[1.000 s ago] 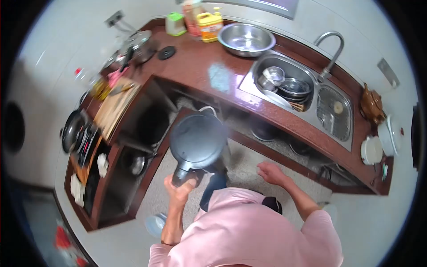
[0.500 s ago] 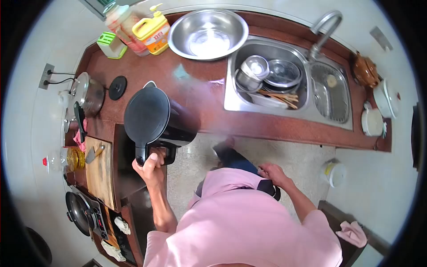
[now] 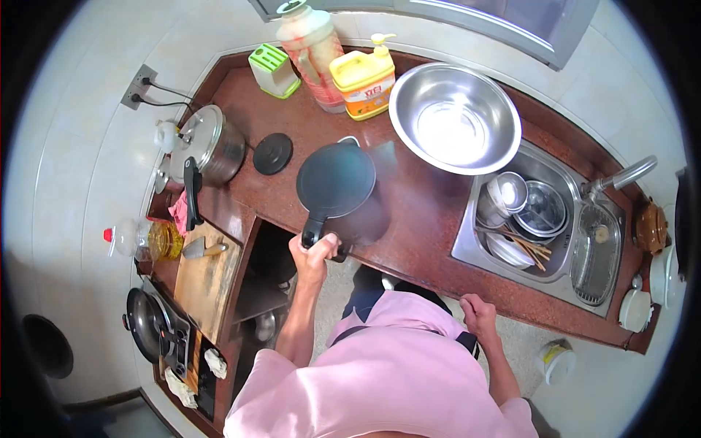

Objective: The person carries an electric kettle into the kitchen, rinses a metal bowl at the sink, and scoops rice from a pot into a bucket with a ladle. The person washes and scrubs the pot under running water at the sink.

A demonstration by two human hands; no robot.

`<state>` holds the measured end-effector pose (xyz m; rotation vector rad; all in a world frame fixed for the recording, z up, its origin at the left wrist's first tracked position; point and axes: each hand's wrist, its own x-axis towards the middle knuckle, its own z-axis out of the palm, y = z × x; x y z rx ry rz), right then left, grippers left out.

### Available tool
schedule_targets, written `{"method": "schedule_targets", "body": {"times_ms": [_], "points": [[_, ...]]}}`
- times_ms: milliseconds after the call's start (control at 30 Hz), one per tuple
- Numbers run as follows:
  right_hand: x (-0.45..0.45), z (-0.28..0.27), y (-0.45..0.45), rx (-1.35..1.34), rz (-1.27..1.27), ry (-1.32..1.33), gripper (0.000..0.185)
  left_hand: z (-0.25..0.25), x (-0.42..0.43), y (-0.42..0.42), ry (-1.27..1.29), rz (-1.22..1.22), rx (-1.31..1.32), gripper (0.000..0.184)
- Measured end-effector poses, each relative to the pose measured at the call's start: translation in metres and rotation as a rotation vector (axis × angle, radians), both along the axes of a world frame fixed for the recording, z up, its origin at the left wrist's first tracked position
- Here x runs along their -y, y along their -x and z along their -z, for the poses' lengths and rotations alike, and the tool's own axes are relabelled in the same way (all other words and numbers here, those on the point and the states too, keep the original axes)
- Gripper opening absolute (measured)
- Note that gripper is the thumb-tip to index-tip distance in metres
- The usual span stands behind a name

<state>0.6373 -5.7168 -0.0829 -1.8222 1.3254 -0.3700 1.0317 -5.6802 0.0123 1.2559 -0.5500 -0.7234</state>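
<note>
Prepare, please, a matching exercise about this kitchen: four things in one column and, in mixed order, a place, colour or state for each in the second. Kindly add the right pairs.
Things:
1. kettle
2. knife
3. chopsticks
4. pump bottle

Places, colours, states:
A. inside the sink
B. mostly yellow and upright
C. held by the left hand
D. lying on the cutting board

Right pairs: 1-C, 2-D, 3-A, 4-B

Yellow pump bottle [image 3: 359,73] — red characters, apparently 立白, on its label [image 3: 369,96], smaller print unreadable
</note>
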Motion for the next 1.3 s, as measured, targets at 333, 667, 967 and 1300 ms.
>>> {"method": "schedule_targets", "body": {"times_ms": [333,667,967,1300], "points": [[0.127,-0.016,-0.128,0.521,0.594,-0.198,0.046,0.028,0.020,-0.087,-0.114,0.172,0.128,0.017],[0.234,-0.012,-0.211,0.890,0.925,-0.317,0.039,-0.030,0.065,-0.226,-0.047,0.328,0.622,0.047],[0.134,-0.023,-0.232,0.970,1.070,-0.278,0.036,-0.011,0.269,-0.234,-0.097,-0.056,0.704,0.066],[0.084,-0.050,-0.216,0.907,1.202,-0.230,0.037,0.024,0.327,-0.274,0.123,-0.167,0.764,0.030]]}}
